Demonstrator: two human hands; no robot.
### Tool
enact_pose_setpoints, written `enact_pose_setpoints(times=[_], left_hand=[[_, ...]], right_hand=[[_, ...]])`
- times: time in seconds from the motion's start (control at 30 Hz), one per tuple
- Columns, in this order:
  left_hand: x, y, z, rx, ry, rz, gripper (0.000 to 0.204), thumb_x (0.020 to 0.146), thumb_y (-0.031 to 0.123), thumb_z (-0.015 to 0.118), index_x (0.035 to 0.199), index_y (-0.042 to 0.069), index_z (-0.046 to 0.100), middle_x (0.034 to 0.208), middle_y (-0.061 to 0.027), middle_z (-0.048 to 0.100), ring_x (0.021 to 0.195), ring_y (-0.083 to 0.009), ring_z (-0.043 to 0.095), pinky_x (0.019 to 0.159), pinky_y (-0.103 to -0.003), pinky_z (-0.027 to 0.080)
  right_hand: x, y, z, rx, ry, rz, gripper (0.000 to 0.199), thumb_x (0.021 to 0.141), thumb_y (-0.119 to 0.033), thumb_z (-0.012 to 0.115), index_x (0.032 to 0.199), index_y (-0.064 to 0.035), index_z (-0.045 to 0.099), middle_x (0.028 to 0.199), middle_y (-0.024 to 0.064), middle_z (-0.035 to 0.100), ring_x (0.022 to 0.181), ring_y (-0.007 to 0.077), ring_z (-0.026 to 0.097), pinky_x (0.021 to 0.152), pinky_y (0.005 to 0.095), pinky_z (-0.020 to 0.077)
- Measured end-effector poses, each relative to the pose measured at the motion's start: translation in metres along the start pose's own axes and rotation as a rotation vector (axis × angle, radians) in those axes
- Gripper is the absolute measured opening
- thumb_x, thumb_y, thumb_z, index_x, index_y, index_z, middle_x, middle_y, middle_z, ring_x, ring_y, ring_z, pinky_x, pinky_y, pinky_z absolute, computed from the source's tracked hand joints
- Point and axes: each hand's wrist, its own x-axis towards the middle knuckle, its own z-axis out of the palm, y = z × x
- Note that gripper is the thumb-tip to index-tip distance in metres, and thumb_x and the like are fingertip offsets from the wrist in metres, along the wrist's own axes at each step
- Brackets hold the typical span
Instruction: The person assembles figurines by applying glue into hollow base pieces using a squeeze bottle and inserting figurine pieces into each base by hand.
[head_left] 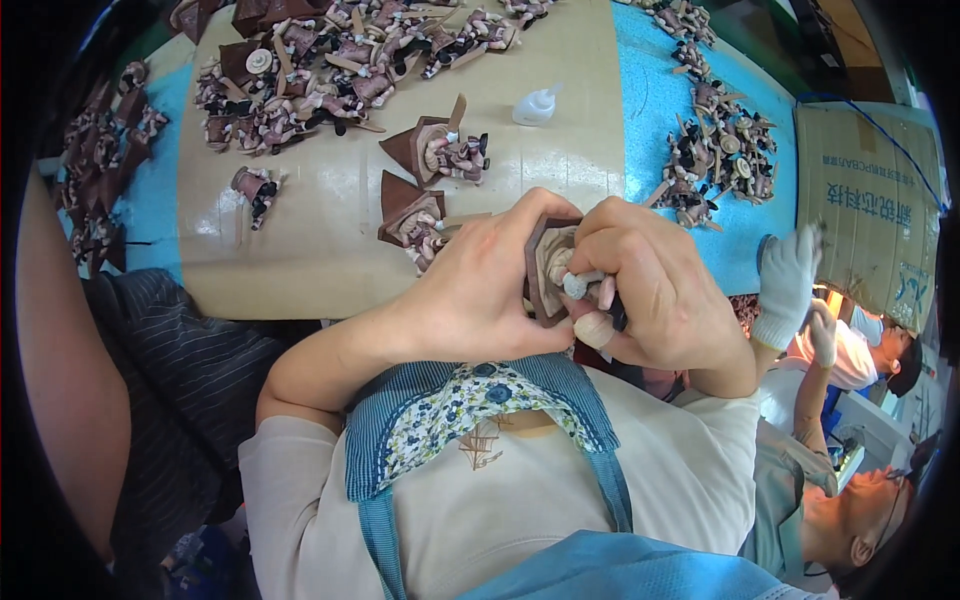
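Note:
Close to my chest, both hands work on one small figurine (548,280) with a dark brown angular piece and cream and pink parts. My left hand (465,285) is closed round the brown piece from the left. From the other side my right hand (655,285) pinches the figurine's small pale parts; a beige cover wraps one fingertip. My fingers hide much of the figurine. Just beyond my left hand lie two similar figurines, a nearer brown-and-pink one (408,222) and a farther one (432,152).
A heap of figurines (330,75) covers the far left of the tan table surface (330,215). More lie on blue strips at both sides. A small white squeeze bottle (536,106) stands farther off. At right are a cardboard box (868,200) and co-workers, one with a gloved hand (788,285).

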Motion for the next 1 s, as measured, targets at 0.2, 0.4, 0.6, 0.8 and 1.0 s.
enact_pose_setpoints(times=[0.2,0.4,0.6,0.8,1.0], left_hand=[[0.000,-0.001,0.013,0.026,0.093,0.006,0.063,0.061,0.019,0.078,0.111,0.002,0.044,0.090,-0.0176,0.063,0.084,-0.0364,0.064,0.070,-0.042,0.051],[0.003,-0.002,0.006,-0.013,-0.120,-0.031,0.062,0.061,0.017,0.077,0.111,0.002,0.044,0.090,-0.0181,0.062,0.084,-0.0357,0.064,0.070,-0.041,0.051],[0.004,-0.010,0.014,-0.058,0.056,0.029,0.068,0.059,0.016,0.083,0.114,0.004,0.045,0.093,-0.0091,0.061,0.087,-0.0168,0.063,0.075,-0.030,0.049],[0.004,-0.007,0.003,0.070,0.023,0.073,0.069,0.060,0.020,0.083,0.115,0.004,0.046,0.096,-0.0125,0.063,0.085,-0.0235,0.065,0.075,-0.032,0.050],[0.001,-0.006,0.015,0.139,0.132,0.194,0.062,0.063,0.018,0.080,0.112,0.001,0.046,0.093,-0.0164,0.062,0.083,-0.0349,0.064,0.068,-0.040,0.052]], right_hand=[[-0.007,0.001,0.001,0.015,0.011,-0.029,0.033,0.060,-0.001,0.066,0.086,-0.0029,0.046,0.076,0.0110,0.048,0.065,0.0297,0.053,0.056,0.0384,0.0431],[-0.015,0.008,0.005,0.041,0.007,-0.073,0.036,0.058,0.001,0.067,0.087,-0.0029,0.047,0.077,0.0106,0.049,0.065,0.0291,0.053,0.055,0.0386,0.0425],[-0.014,0.014,0.005,0.100,0.083,-0.032,0.040,0.056,0.002,0.067,0.091,-0.0038,0.048,0.081,0.0099,0.052,0.068,0.0290,0.053,0.058,0.0376,0.0412],[-0.009,0.005,-0.009,0.097,0.039,0.059,0.037,0.061,-0.006,0.069,0.093,-0.0045,0.051,0.086,0.0102,0.053,0.072,0.0294,0.051,0.066,0.0385,0.0386],[-0.011,0.011,0.014,0.017,0.266,-0.140,0.019,0.075,-0.014,0.066,0.074,-0.0028,0.050,0.067,0.0099,0.046,0.055,0.0259,0.043,0.050,0.0378,0.0335]])
